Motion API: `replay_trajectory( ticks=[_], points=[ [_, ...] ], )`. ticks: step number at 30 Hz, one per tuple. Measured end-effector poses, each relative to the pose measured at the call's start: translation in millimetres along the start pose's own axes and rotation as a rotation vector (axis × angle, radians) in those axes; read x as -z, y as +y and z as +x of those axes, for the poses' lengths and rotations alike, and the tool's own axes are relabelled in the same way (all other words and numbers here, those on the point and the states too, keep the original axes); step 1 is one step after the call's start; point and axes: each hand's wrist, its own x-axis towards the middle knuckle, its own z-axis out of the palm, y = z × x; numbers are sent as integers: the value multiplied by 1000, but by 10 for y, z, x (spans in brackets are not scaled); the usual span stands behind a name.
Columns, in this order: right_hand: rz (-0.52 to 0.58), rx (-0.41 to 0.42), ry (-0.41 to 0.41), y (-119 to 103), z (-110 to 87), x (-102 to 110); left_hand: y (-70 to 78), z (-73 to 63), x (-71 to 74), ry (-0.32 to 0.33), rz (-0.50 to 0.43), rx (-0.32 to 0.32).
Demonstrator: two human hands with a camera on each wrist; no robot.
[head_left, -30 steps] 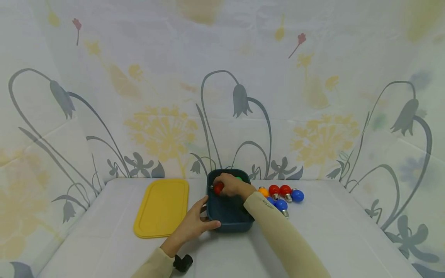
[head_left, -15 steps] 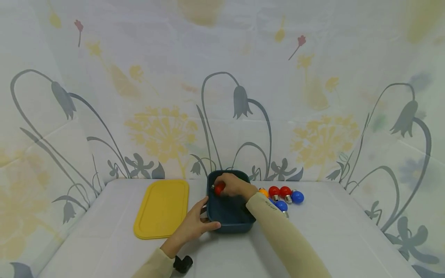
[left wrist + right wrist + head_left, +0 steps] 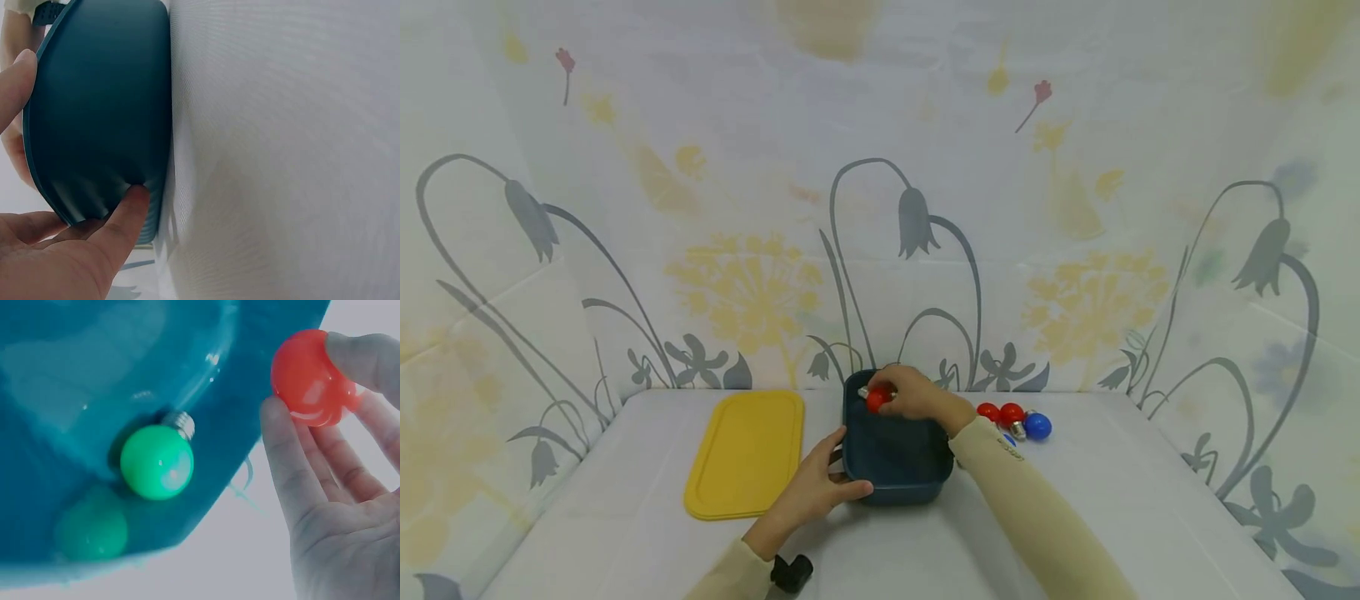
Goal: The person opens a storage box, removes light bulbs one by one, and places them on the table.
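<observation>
A deep teal plastic container [image 3: 893, 493] stands upright at the middle of the table. At its near left corner my left hand [image 3: 820, 479] holds the wall, the thumb at the near side and the fingers along the left side. Inside the far end, my right hand [image 3: 913, 393] grips a red light bulb [image 3: 312, 378] between thumb and fingers, over the rim in the right wrist view. A green light bulb [image 3: 156, 464] with a silver screw base lies on the container's floor; its reflection shows on the wall. In the head view the right hand hides the green bulb.
A flat yellow lid [image 3: 747, 454] lies left of the container. On the right, red bulbs [image 3: 1011, 414] and a blue bulb [image 3: 1038, 427] lie together, partly behind the right sleeve [image 3: 1030, 508]. A patterned cloth [image 3: 880, 275] hangs behind the table.
My right hand has risen and shifted slightly right with the red bulb, and its sleeve now covers more of the loose bulbs, including the orange one. My left hand keeps its place on the container.
</observation>
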Motion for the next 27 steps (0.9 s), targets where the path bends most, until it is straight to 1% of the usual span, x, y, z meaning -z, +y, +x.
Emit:
replay_trajectory(
  ticks=[5, 9, 12, 21, 24, 27],
  points=[
    [-16, 29, 56, 36, -143, 111, -3, 7, -5, 6, 8, 8],
    [-4, 26, 83, 74, -304, 211, 3, 10, -15, 10, 7, 6],
    [9, 34, 105, 105, -438, 270, -19, 24, -22, 7, 13, 7],
    [85, 0, 145, 177, -843, 355, -14, 3, -6, 10, 11, 21],
    [98, 13, 172, 220, -1000, 372, 1, -7, -5, 8, -3, 21],
    [89, 25, 212, 273, -1167, 389, 11, -8, -8, 2, -13, 17]
  ],
)
